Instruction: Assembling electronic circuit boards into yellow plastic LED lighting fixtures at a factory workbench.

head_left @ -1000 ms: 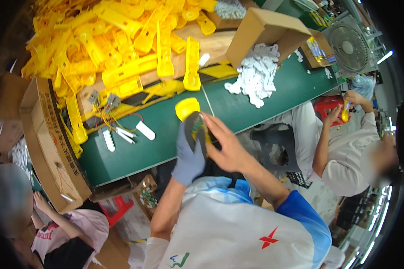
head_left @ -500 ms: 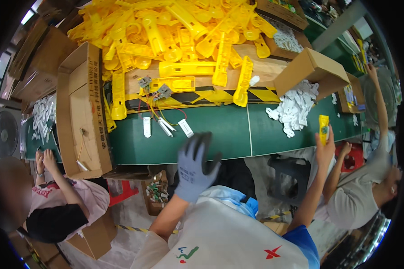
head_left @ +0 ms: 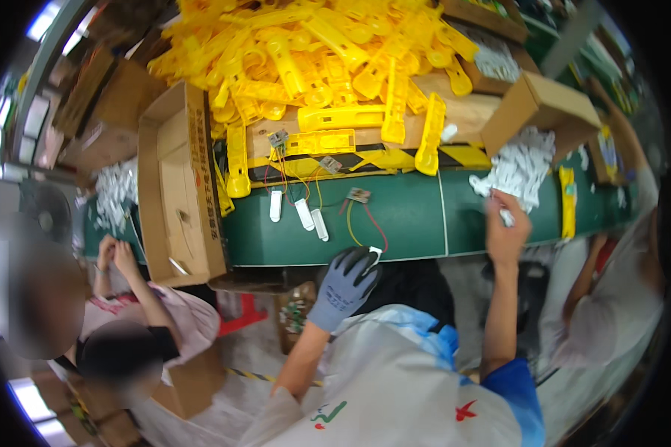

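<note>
My left hand [head_left: 345,287], in a grey glove with dark fingertips, is closed at the bench's front edge on a small white plastic piece [head_left: 376,254]. Red and yellow wires run from that piece to a small circuit board [head_left: 358,195] on the green bench top. My bare right hand [head_left: 508,231] is at the near side of a pile of white plastic parts [head_left: 516,167], its fingers pinched on a white part [head_left: 507,217]. Left of the circuit board lie several wired white pieces [head_left: 304,214]. A yellow plastic housing [head_left: 568,203] rests right of my right hand.
Yellow housings [head_left: 328,56] are heaped along the back. An open cardboard box [head_left: 175,186] stands at left, another [head_left: 540,108] tips over the white pile. Co-workers sit on both sides; one's hands [head_left: 118,255] are at the left bench edge.
My left hand has closed on a wired white piece and its board now lies apart. My right hand has let go of the yellow housing and moved to the white pile. The view has shifted.
</note>
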The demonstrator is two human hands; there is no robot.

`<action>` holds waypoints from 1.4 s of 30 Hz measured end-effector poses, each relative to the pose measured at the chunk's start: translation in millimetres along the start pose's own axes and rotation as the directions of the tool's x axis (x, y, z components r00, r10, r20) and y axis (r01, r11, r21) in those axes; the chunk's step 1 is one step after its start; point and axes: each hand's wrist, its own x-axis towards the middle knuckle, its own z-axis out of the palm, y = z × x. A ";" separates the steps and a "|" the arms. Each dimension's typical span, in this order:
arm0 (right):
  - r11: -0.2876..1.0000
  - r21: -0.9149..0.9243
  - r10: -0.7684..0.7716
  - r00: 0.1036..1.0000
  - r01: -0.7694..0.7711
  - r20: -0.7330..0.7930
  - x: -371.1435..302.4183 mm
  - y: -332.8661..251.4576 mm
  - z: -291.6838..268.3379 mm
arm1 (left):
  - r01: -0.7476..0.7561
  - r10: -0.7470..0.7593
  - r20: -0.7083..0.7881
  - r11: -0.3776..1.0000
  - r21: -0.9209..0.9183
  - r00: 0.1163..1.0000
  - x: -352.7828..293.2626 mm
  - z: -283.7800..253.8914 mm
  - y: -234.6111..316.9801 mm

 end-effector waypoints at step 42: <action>0.582 0.789 0.006 0.972 -0.195 0.235 -37.1 -108.3 107.3 | -0.003 -0.259 -0.178 0.559 -0.829 0.949 35.7 -78.1 58.0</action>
